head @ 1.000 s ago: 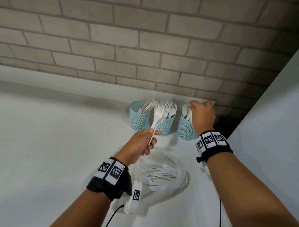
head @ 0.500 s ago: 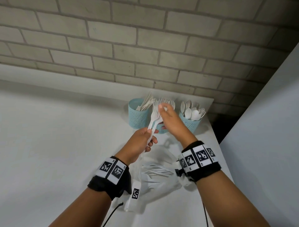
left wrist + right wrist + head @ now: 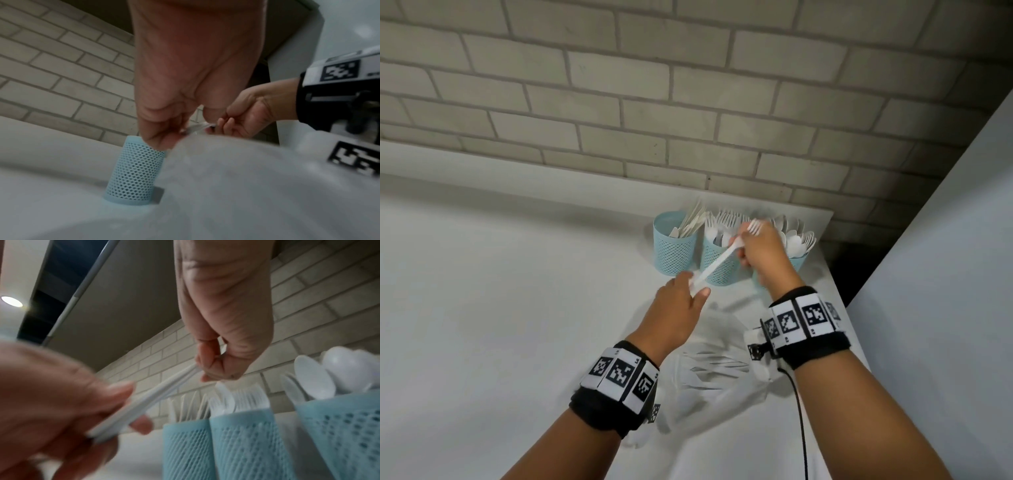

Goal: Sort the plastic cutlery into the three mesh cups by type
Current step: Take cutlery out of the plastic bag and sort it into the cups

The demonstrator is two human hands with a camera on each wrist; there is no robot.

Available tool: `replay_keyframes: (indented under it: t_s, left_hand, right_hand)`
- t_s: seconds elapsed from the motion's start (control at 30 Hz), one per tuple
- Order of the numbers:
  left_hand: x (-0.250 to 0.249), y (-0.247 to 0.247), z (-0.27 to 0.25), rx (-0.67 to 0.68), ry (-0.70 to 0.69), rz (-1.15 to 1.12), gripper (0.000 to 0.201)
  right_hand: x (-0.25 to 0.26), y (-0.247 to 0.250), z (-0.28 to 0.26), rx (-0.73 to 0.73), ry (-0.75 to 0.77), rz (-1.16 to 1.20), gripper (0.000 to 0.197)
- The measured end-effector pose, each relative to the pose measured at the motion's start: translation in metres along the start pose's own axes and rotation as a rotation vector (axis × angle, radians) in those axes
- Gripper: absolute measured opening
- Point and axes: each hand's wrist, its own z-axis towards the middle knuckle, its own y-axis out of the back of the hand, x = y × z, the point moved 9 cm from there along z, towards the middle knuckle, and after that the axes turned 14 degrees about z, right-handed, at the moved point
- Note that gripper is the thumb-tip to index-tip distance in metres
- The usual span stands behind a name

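Both hands hold white plastic forks (image 3: 724, 257) over the middle mesh cup (image 3: 719, 265): left hand (image 3: 678, 310) pinches the handle ends, right hand (image 3: 763, 253) grips near the tines

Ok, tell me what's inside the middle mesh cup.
The middle mesh cup holds white forks, tines up above the rim. Their handles show only dimly through the mesh; the cup's bottom is hidden, partly behind the held fork.
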Motion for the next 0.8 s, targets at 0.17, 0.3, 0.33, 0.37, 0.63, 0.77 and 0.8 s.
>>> replay_keyframes:
  t_s: [0.17, 0.3, 0.33, 0.37, 0.63, 0.77, 0.8]
  left_hand:
    - [0.014, -0.004, -0.014, 0.209, 0.046, 0.143, 0.092]
    - [0.02, -0.009, -0.019, 0.29, -0.046, 0.247, 0.054]
    - [0.021, -0.01, -0.02, 0.313, -0.057, 0.229, 0.049]
    - [0.021, -0.01, -0.021, 0.342, -0.07, 0.211, 0.045]
    - [0.029, -0.008, -0.029, 0.407, -0.065, 0.274, 0.043]
    - [0.03, -0.008, -0.036, 0.388, -0.07, 0.355, 0.06]
    - [0.03, -0.01, -0.039, 0.402, -0.064, 0.363, 0.073]
  right_hand:
    - [0.07, 0.043, 0.007, -0.319, 0.547, 0.035, 0.012]
    - [0.07, 0.025, 0.019, -0.279, 0.677, -0.186, 0.02]
    - [0.065, 0.017, 0.023, -0.244, 0.664, -0.268, 0.024]
    - [0.058, 0.01, 0.027, -0.208, 0.636, -0.354, 0.027]
    - [-0.01, -0.013, 0.035, 0.039, 0.226, -1.044, 0.038]
    - [0.037, -0.022, -0.006, -0.03, 0.502, -0.872, 0.029]
    - [0.041, -0.027, -0.018, 0.064, 0.507, -0.771, 0.018]
